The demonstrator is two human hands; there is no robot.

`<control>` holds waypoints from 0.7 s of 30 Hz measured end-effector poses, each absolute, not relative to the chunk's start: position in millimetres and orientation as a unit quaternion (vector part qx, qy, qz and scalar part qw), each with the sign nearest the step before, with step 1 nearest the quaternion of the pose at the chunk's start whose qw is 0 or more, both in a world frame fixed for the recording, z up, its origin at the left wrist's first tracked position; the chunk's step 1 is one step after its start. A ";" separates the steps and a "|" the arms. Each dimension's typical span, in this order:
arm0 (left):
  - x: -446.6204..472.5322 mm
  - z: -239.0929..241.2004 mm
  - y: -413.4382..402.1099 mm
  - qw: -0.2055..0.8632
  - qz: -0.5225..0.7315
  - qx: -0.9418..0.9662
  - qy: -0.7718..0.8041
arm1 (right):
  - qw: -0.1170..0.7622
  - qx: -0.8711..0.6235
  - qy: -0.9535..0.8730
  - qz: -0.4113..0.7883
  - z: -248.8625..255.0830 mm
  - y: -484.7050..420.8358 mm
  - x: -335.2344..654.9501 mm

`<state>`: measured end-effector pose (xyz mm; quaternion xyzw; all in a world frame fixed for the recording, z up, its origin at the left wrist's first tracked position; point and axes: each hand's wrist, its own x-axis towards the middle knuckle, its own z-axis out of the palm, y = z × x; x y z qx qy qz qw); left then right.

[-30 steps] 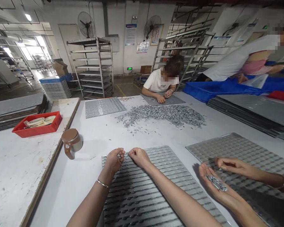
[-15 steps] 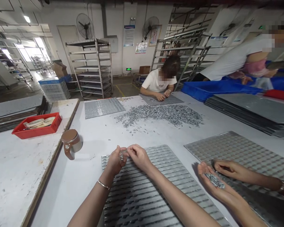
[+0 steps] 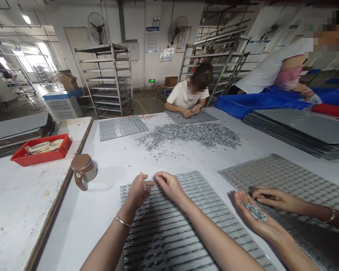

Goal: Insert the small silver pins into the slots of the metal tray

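My left hand (image 3: 138, 191), with a silver bangle at the wrist, is held over the far left corner of a grey metal sheet (image 3: 186, 233). Its fingers are curled around small silvery metal pieces, mostly hidden now. Just right of it, my right hand (image 3: 169, 185) is closed in a pinch above the sheet's far edge; whatever sits between its fingertips is too small to make out. Rows of small leaf-shaped metal pieces (image 3: 155, 242) cover the sheet. Beyond both hands lies a wide loose pile of such pieces (image 3: 192, 133).
At right, a co-worker's hands (image 3: 254, 214) hold metal pieces over another sheet (image 3: 274, 162). A person (image 3: 186, 94) works opposite; another leans over blue bins (image 3: 237, 107). A brown-lidded mug (image 3: 83, 169), red tray (image 3: 42, 160) and stacked sheets (image 3: 299, 131) stand around.
My hands have come slightly apart, the right one shifting a little to the right. Metal pieces that showed in my left hand are now mostly hidden. The view has shifted slightly.
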<state>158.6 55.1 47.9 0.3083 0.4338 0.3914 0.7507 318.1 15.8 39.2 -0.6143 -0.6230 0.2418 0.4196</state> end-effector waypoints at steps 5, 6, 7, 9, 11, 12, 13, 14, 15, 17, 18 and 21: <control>151.3 44.7 68.5 0.706 0.490 0.263 0.439 | 0.321 -0.648 -0.627 0.290 19.3 28.1 329.1; 150.4 43.7 69.6 0.706 0.492 0.256 0.440 | 0.315 -0.651 -0.628 0.288 16.0 29.5 327.7; 149.9 42.6 70.1 0.708 0.491 0.252 0.440 | 0.310 -0.652 -0.630 0.286 13.4 30.7 325.4; 150.0 40.2 69.7 0.715 0.485 0.251 0.436 | 0.298 -0.653 -0.636 0.282 10.4 32.7 319.7; 151.1 37.5 68.5 0.724 0.480 0.250 0.429 | 0.289 -0.657 -0.641 0.274 9.4 34.3 314.4; 151.7 36.3 68.0 0.727 0.478 0.250 0.425 | 0.287 -0.659 -0.642 0.267 9.2 35.1 312.3; 152.4 35.3 67.5 0.730 0.478 0.248 0.422 | 0.287 -0.663 -0.641 0.258 9.0 35.7 310.7; 153.1 34.6 67.2 0.733 0.478 0.244 0.418 | 0.289 -0.668 -0.639 0.249 8.9 36.1 309.6; 153.8 34.5 66.9 0.737 0.478 0.238 0.415 | 0.293 -0.674 -0.635 0.239 9.0 36.1 309.0; 155.1 35.9 66.3 0.746 0.477 0.223 0.408 | 0.301 -0.686 -0.623 0.225 10.6 34.7 308.6; 155.7 37.3 65.9 0.754 0.474 0.212 0.403 | 0.310 -0.692 -0.614 0.220 12.7 33.0 308.5; 156.9 42.7 63.9 0.793 0.458 0.168 0.365 | 0.384 -0.668 -0.604 0.201 24.7 23.7 307.4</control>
